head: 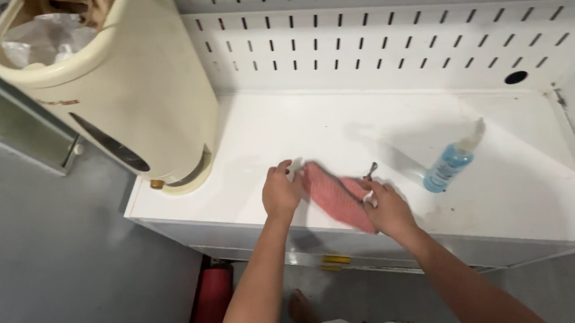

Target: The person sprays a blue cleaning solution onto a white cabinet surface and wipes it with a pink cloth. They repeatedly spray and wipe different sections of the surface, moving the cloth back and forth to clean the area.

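On the white bench (283, 132), near its front edge, a pink cloth (334, 194) is held flat by both hands. The left hand (281, 191) is pressed on the cloth's left end with its fingers curled together on the edge. The right hand (388, 207) is on the right end, its fingers closed on the cloth and on a small metal thing that cannot be made out. For a good wipe, the cloth is best kept flat and pushed evenly. A blue spray bottle (449, 164) is lying tilted just right of the hands; blue liquid is seen inside. At the far left, a cream bin (133, 93) is filled with crumpled plastic and brown paper.
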